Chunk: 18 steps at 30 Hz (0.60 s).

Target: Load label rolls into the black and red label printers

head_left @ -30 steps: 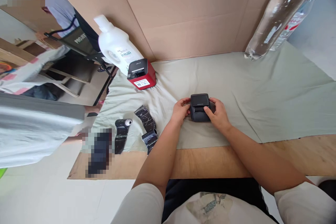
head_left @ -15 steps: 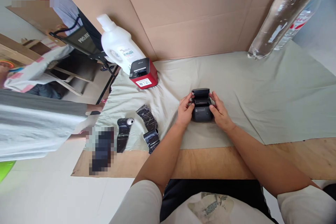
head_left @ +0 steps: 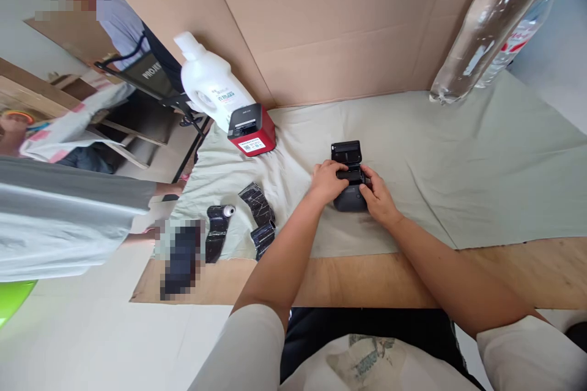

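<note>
A small black label printer sits on the cloth in front of me, its hinged lid swung back so the inner compartment shows. My left hand is bent over the printer's left side, with fingertips reaching into the compartment around a dark bar-like part; exactly what they touch is partly hidden. Thumb and fingers of my right hand grip the right side of the body. To the left lie a curled black strip, a smaller black roll and another dark strip with a white core on it.
A red and black box-shaped device stands before a white jug. Large water bottles lean at the back right against a cardboard panel. A wooden edge borders the cloth. Other people are at the left.
The printer's lid has tipped further back. My left hand has moved from the printer's left side over its compartment; my right hand stays at the right side.
</note>
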{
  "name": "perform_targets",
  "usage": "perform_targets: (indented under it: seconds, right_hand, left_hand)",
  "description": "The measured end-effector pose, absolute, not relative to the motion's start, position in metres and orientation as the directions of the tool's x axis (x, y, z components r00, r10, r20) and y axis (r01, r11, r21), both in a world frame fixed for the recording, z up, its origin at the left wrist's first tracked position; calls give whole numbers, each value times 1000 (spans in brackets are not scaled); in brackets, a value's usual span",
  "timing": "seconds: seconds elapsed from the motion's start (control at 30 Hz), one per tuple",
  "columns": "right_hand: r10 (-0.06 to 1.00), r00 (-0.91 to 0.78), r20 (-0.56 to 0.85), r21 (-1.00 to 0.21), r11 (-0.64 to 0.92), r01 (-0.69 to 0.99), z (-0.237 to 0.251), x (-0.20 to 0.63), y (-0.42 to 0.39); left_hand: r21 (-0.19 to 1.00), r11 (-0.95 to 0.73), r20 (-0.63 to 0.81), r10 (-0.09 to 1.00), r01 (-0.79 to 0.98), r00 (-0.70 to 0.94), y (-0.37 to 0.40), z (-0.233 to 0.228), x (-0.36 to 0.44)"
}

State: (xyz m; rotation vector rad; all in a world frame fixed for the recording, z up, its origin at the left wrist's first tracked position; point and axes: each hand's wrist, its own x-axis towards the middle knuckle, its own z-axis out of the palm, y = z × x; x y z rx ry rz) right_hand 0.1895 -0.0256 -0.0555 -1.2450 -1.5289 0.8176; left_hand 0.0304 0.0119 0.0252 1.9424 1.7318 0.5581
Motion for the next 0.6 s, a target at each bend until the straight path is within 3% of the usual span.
perform_targets:
  seconds: [0.1,0.2,0.3,0.47,0.6]
  right_hand:
    - [968,2,251,-922,238,304,-55,188,-25]
    - [972,19,234,-938,220,269,-55,188,-24]
    - [975,28,222,-947,209,245,-56,188,-24]
    - [977,19,211,-956,203,210,-55,191,-24]
    - [980,15,197,-959,190,209,-53,192,-24]
  left_hand:
    - [467,-28,-98,992,884,83,23,34,41]
    - [441,-45,-34,997,897,67,26,33,47]
    - [554,-93,62,996,827,70,22,31,44]
    - [856,-190,196,980,481,38,-6,49,10]
    - [851,-178,256,962,493,-94,-45,63,-57]
